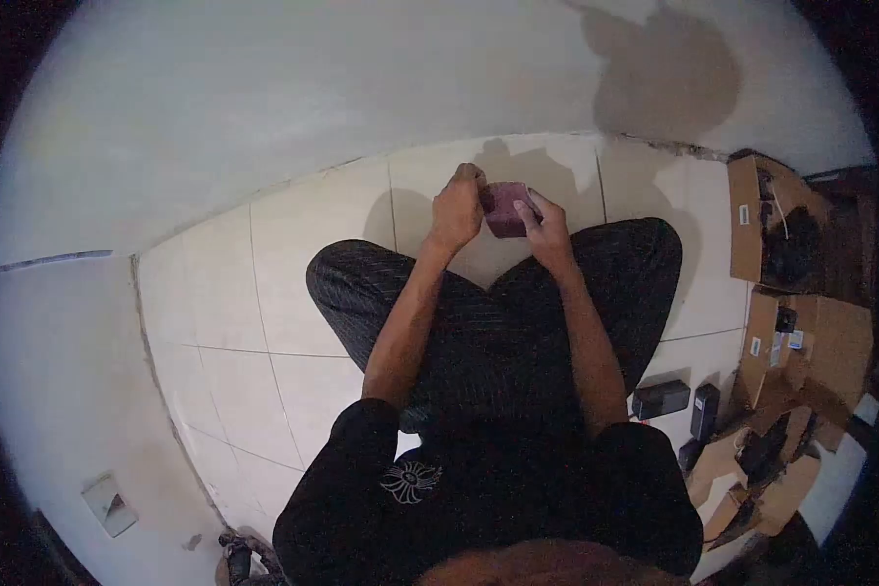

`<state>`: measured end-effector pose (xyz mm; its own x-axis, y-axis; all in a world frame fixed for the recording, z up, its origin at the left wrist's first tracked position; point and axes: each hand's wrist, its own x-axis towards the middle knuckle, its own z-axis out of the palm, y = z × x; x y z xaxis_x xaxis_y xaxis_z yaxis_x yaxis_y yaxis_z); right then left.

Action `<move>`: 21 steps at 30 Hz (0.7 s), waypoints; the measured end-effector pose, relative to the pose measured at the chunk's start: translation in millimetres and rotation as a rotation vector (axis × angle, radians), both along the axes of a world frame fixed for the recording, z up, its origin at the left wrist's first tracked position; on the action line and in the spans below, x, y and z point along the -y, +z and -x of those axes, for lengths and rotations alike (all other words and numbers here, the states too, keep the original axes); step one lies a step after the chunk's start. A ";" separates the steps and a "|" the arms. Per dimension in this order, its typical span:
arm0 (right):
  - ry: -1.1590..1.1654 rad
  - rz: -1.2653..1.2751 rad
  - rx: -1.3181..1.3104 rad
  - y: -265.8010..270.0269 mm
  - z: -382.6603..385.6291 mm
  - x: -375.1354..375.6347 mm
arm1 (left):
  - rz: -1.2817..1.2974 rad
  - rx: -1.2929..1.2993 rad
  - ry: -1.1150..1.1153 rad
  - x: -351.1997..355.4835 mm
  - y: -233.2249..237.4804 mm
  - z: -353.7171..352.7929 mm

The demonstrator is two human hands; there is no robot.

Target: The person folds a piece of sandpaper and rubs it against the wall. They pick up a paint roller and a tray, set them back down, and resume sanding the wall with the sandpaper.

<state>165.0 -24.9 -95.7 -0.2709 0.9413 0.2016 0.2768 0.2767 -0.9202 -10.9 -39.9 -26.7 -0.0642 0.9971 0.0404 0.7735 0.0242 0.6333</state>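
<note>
A small, flat, roughly rectangular maroon piece (503, 207) is held up in front of my crossed legs. My right hand (549, 227) grips its right side, with the thumb across the face toward me. My left hand (456, 210) is closed in a fist-like pinch at the piece's upper left edge. Whatever lies between those fingers is hidden from this angle. The piece's material is not clear; it looks like cloth or leather.
I sit on a pale tiled floor (230, 361) close to a white wall (293, 98). At the right stand open cardboard boxes (744, 220) with dark items inside. Dark box-shaped objects (661, 399) lie by my right knee. A wall plate (110, 504) is at lower left.
</note>
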 end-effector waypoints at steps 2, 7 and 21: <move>0.002 0.075 -0.021 -1.6 0.5 0.0 | 0.005 -0.005 0.013 1.2 3.5 -2.5; 0.040 0.172 -0.038 28.7 -1.4 0.0 | 0.005 -0.001 -0.035 -0.9 0.7 1.6; -0.014 0.130 0.031 2.2 -4.1 -3.4 | -0.016 0.147 -0.035 -4.4 6.6 3.7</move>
